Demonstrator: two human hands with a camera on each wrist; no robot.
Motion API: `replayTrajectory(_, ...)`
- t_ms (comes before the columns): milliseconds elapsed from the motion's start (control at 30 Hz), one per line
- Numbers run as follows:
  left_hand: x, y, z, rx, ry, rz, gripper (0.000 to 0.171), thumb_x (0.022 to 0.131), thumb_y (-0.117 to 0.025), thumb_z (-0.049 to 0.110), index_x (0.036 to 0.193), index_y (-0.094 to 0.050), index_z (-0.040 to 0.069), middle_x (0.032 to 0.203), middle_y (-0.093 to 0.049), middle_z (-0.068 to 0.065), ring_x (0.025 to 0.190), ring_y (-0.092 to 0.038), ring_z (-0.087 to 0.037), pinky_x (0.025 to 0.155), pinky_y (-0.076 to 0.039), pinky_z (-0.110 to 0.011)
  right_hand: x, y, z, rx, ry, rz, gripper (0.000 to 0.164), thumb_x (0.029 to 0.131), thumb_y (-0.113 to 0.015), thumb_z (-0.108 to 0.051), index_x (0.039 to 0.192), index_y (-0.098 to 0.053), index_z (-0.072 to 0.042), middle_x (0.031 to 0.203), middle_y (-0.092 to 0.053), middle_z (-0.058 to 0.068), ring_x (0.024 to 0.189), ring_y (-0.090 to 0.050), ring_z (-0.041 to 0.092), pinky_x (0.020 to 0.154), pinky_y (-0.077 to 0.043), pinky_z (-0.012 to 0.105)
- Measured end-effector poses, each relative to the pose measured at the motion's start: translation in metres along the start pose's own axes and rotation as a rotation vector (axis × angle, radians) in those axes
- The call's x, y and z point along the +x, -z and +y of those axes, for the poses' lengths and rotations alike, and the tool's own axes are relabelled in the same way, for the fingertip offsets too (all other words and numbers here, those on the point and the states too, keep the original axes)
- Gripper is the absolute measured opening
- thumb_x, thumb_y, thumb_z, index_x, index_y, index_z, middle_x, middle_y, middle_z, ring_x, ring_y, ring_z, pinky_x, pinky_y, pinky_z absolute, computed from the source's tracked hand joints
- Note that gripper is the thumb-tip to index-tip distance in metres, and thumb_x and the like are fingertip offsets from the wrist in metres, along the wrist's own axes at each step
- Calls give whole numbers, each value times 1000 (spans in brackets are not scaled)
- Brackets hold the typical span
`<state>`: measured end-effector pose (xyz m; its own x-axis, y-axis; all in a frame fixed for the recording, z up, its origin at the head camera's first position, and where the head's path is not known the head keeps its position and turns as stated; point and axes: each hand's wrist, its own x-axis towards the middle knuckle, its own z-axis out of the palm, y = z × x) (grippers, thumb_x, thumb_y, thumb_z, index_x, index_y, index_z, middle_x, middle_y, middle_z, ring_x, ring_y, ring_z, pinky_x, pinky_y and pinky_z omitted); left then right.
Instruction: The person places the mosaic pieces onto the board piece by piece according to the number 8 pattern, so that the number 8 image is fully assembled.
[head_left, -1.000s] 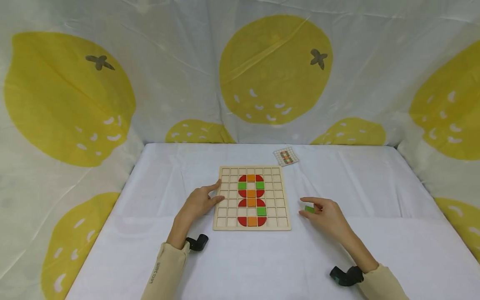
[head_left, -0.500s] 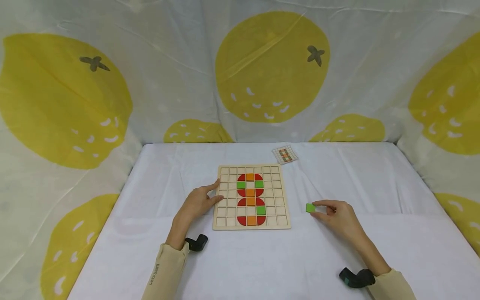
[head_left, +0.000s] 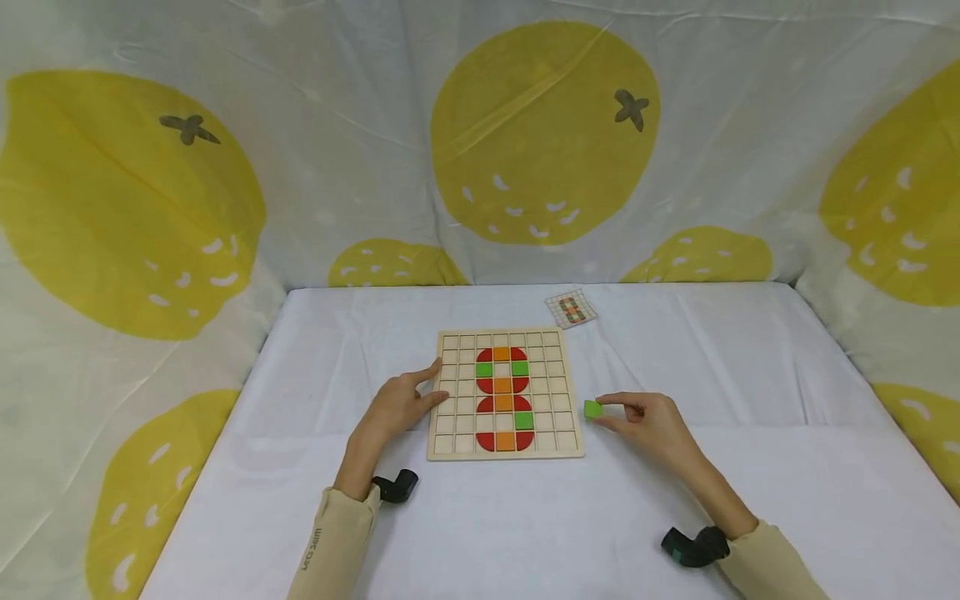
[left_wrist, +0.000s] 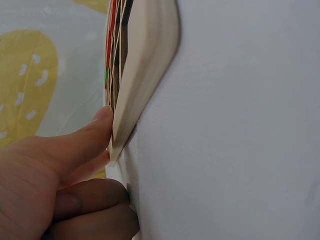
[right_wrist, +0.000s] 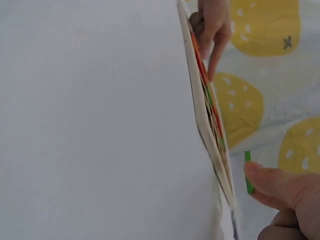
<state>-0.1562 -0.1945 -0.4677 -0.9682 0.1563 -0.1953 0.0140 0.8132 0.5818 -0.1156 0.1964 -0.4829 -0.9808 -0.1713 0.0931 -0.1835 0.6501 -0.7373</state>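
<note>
A square wooden grid board (head_left: 558, 379) lies on the white cloth, with red rounded tiles (head_left: 486, 442), orange square tiles (head_left: 502, 385) and green square tiles (head_left: 523, 421) set in its middle columns. My left hand (head_left: 395, 408) rests at the board's left edge, thumb and forefinger spread apart along the rim; in the left wrist view the thumb (left_wrist: 85, 145) presses on the frame while other fingers fold underneath. Just right of the board, my right hand (head_left: 648, 421) pinches a green square tile (head_left: 592, 409) between thumb and forefinger. The right wrist view shows that tile (right_wrist: 248, 172) edge-on.
A small card (head_left: 572, 309) printed with a coloured grid pattern lies behind the board's far right corner. White cloth with yellow fruit prints (head_left: 551, 133) hangs at the back and sides. Black wrist cameras (head_left: 396, 486) sit on both wrists.
My right hand first drew the green tile rightward, its fingers moving so more of the tile shows, then carried it left toward the board. My left hand has stayed at the board's edge.
</note>
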Motion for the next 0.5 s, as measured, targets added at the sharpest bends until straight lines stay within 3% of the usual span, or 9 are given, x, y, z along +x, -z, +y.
replayTrajectory(167,-1,-1,-1,4,8,1,67,100,-69,36,159,-41,19,60,-53,-4,56,-42,-12,58,-38,-29,12,-18,-28,20,63,-60,26,80,-90,-18,105,-83,-9,58,-27,-10,56,-24,2,54,-22,20)
replayTrajectory(500,-1,0,0,0,6,2,68,100,-70,36,159,-41,20,58,-48,-1,56,-41,-12,57,-38,-29,29,-66,-72,53,48,-174,29,82,-89,-26,106,-83,-12,54,-27,-8,53,-25,7,53,-19,22)
